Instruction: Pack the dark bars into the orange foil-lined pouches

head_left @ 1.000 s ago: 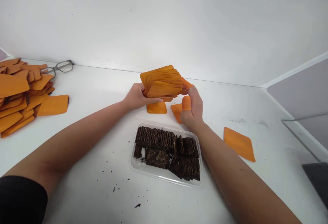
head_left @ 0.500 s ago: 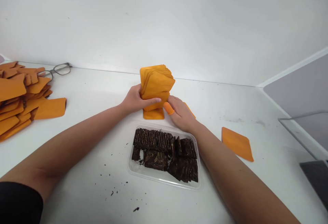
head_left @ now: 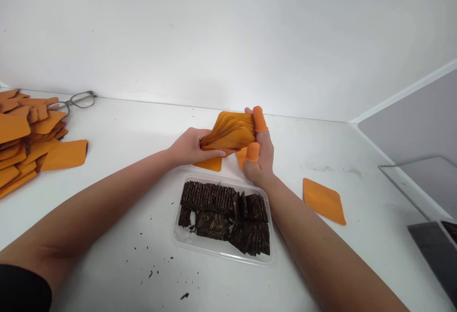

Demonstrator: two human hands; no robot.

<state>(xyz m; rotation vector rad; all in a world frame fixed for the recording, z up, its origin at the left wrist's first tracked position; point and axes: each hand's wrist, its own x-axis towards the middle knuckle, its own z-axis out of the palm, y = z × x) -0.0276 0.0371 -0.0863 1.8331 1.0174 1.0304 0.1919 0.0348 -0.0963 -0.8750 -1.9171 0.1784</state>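
My left hand [head_left: 191,149] is closed round the left end of a thick stack of small orange paper envelopes [head_left: 232,130], its thumb across the near side. The stack lies tilted sideways above the table, its edges fanned. At the stack's right end is my right hand [head_left: 262,152], fingers upright against the edges and thumb held apart; orange finger covers sit on its thumb and forefinger. Under the hands, single envelopes [head_left: 210,164] lie on the table, partly hidden. Just nearer stands a clear plastic tub [head_left: 224,253] with rows of thin dark brown pressed squares [head_left: 210,196].
A heap of orange envelopes [head_left: 32,135] lies at the left, with glasses [head_left: 83,99] behind it. One flat envelope [head_left: 324,201] is right of my right forearm. Dark crumbs [head_left: 184,296] dot the table [head_left: 117,226]. A dark grey object [head_left: 433,250] stands at the right edge.
The envelope stack has tipped from upright to sideways and come lower. My right hand has risen from the table to the stack's right end, with its fingers lifted.
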